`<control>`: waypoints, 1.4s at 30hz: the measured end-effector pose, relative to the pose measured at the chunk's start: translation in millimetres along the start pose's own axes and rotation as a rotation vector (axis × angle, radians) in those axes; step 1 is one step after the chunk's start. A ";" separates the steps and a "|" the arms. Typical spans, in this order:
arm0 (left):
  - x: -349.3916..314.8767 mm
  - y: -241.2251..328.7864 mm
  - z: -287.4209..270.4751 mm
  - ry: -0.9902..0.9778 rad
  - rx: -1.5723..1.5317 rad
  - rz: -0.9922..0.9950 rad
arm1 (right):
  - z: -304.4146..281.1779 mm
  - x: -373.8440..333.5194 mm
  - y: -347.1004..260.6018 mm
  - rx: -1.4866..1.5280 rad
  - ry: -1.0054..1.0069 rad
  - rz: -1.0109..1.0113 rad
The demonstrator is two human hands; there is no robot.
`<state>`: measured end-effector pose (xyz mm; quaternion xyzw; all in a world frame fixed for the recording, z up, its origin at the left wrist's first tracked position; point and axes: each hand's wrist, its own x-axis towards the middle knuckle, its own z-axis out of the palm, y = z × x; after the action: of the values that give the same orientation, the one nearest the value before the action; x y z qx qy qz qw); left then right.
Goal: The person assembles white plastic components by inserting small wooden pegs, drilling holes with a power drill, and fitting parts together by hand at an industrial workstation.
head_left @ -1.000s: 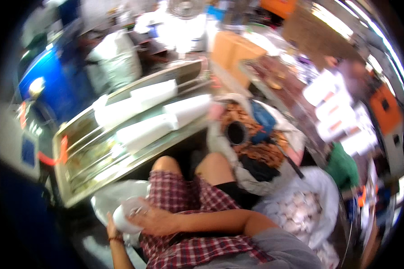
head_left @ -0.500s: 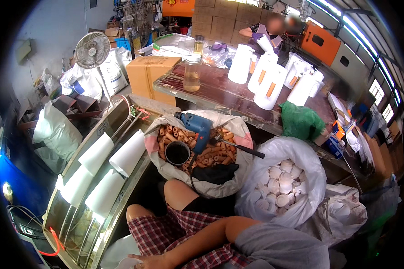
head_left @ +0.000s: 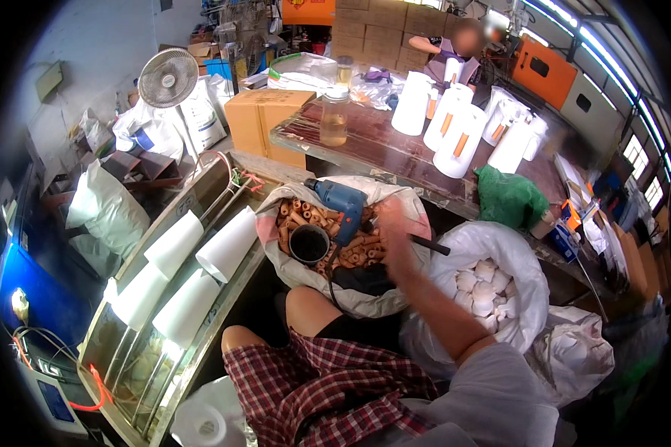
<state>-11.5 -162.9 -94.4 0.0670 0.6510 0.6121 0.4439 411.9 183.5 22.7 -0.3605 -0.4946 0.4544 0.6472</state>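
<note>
1. Firstly, at the far left, a big blue container (head_left: 33, 276) stands beyond the trough, and a fan (head_left: 169, 78) rises farther back.
2. Next comes a long trough (head_left: 210, 329) with metal rods running along it; four white cones (head_left: 188, 307) lie over the rods in two rows.
3. Low down, beside the person's checked shorts (head_left: 306, 372), a round white piece (head_left: 203, 423) shows its end. The person's left hand is out of view, so its hold cannot be told.
4. Right of the trough, an open sack (head_left: 369, 304) is filled with short brown tubes (head_left: 361, 255). A blue drill (head_left: 339, 200) lies on top, near a dark cup (head_left: 309, 244).
5. Over the sack's right part is the person's right hand (head_left: 397, 232), blurred, just beside the drill and a black-handled tool (head_left: 430, 244). Whether its fingers are closed on anything cannot be told.
6. Behind, a brown table (head_left: 376, 153) bears two jars, one of them a clear jar (head_left: 334, 119), and white jugs (head_left: 461, 141) with brown handles. A co-worker is behind it.
7. Rightward, a green bundle (head_left: 508, 197) rests at the table's edge, above a thin plastic bag (head_left: 525, 253) holding white discs (head_left: 484, 294).
</note>
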 end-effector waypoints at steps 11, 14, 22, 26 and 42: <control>2.2 17.6 -21.9 0.134 0.018 0.085 | 5.8 133.9 -213.0 0.233 -0.395 -0.132; -2.2 33.4 -39.6 0.220 0.029 0.139 | 19.5 132.8 -182.4 -0.880 -0.716 -0.077; 22.5 85.4 -113.1 0.382 0.040 0.288 | 55.9 103.2 -168.7 -0.829 -0.149 -0.553; 63.0 121.4 -156.2 0.401 -0.022 0.425 | 70.5 35.7 -45.3 -1.208 -1.311 -0.519; 216.1 80.4 -192.1 0.774 0.115 0.590 | 91.8 -112.1 86.3 -0.729 -1.017 -0.463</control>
<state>-304.0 -148.8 -160.3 0.0406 0.7543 0.6547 -0.0273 292.0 107.4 -68.3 -0.1816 -0.9248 0.2208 0.2509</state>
